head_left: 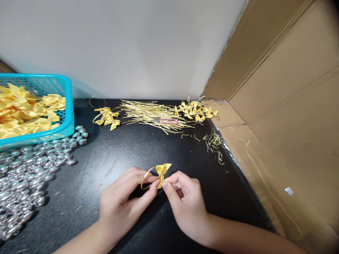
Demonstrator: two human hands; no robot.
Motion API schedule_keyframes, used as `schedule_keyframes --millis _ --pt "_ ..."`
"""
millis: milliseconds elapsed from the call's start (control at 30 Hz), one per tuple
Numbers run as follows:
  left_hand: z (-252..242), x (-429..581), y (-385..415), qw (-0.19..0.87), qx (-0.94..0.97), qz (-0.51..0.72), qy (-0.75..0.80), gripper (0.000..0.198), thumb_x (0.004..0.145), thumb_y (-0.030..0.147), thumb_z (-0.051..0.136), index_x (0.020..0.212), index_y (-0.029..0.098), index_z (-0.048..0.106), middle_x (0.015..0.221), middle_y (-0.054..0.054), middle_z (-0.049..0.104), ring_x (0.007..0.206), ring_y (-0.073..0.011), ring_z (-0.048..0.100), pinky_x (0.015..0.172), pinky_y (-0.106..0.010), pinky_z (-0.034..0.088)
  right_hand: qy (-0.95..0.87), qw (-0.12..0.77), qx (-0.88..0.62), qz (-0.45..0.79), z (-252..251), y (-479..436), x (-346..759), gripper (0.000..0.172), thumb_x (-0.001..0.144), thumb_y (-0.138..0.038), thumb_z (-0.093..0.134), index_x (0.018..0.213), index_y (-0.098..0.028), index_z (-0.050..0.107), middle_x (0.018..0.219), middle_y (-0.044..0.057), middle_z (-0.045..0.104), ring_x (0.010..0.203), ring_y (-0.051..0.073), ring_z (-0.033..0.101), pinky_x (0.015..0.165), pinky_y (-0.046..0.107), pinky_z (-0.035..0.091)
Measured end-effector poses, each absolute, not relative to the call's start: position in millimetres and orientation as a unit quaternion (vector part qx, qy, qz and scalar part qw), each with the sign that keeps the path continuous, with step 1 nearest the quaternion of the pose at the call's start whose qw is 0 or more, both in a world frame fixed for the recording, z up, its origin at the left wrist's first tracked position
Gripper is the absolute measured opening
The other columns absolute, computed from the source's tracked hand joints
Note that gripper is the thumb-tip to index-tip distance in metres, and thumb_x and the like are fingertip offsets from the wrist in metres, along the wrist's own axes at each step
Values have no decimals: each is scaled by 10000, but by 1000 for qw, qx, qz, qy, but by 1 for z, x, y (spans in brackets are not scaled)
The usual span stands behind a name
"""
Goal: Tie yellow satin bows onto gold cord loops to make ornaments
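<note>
A yellow satin bow (162, 170) with a loop of gold cord (143, 180) is held up over the black table, low in the middle of the view. My left hand (127, 201) pinches it from the left between thumb and fingers, by the cord's base. From the right, my right hand (186, 204) has its thumb and forefinger closed on the bow's lower edge. The fingertips of both hands nearly meet there and partly cover the bow.
A blue basket (69, 106) of yellow bows stands left, with silver beads (39, 169) before it. Along the back lie looped bows (107, 117), gold cords (143, 113), a pink-handled tool (168, 121) and more bows (194, 110). Cord scraps (213, 141) lie near the right edge, beside cardboard (291, 106).
</note>
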State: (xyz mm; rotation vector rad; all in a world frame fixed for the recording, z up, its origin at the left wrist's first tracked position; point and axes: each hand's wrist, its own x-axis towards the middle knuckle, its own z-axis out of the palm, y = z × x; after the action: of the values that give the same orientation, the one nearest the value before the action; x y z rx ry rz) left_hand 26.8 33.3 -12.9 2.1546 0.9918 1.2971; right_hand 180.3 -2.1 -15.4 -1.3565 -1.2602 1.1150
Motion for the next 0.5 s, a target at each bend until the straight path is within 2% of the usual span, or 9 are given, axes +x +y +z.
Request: schedule_keyframes --millis 500 --pt "-12 27 34 196 793 447 365 82 864 98 608 822 169 616 711 9 671 649 -98 641 625 -188 512 -517 461 -557 458 -14 -4 179 212 861 -243 556 662 -169 553 524 -43 518 439 58 434 428 162 327"
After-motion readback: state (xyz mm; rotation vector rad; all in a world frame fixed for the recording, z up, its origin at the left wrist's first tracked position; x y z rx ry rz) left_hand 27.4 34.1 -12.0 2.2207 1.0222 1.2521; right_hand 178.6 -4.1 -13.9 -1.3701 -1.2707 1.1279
